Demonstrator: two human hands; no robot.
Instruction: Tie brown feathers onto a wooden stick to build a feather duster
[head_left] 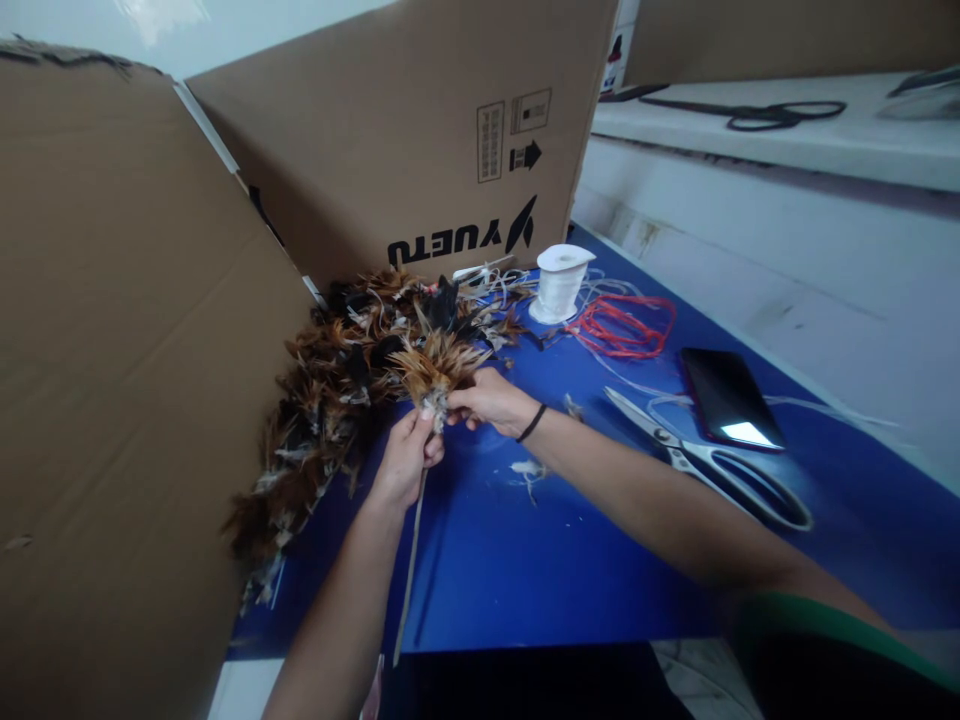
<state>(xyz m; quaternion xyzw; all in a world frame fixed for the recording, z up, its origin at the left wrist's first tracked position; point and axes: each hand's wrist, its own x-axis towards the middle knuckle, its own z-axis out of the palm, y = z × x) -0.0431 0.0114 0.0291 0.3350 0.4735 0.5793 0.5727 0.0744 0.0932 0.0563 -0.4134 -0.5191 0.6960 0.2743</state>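
Observation:
A bunch of brown feathers [436,366] is held up between my two hands, its pale fluffy base toward me. My left hand [407,455] is closed on that base, and a thin cord-like strip [409,570] hangs below it past the table edge. At the bunch's right side my right hand [487,400] pinches the base, with its fingertips partly hidden. Behind and left of the hands lies a long pile of brown and black feathers [322,390] on the blue table [510,560].
Cardboard panels [337,140] stand behind and at the left. To the right are a white spool [559,285], red cord [626,325], a dark phone [727,395] and scissors [697,455]. Dark scissors [780,112] lie on a white ledge [885,130].

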